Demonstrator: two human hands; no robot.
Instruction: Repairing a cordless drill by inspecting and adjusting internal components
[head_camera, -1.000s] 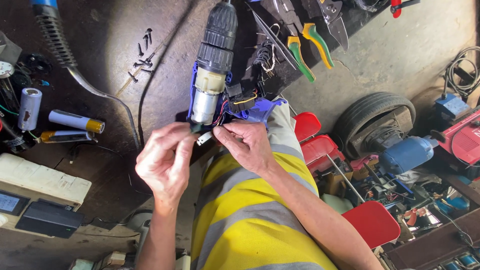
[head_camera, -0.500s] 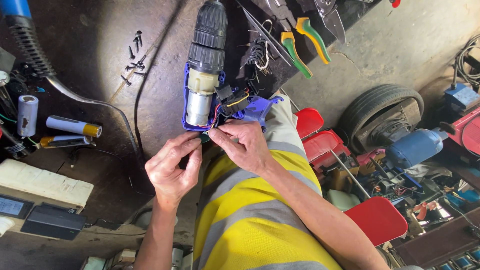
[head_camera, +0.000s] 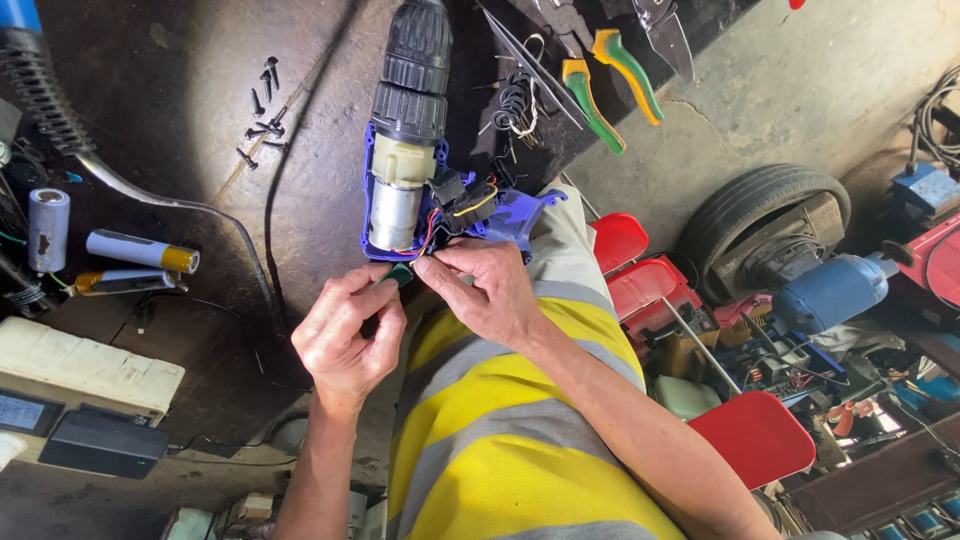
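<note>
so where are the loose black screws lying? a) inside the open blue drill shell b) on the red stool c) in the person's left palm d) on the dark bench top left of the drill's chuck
D: the loose black screws lie scattered on the dark bench top, left of the black chuck of the opened drill, apart from the left hand and the right hand working at its wires.

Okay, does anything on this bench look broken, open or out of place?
The drill lies with half its blue casing off, baring the motor and wires. Both the left hand and the right hand pinch a small green part at its base. Loose black screws lie scattered beside it.
</note>
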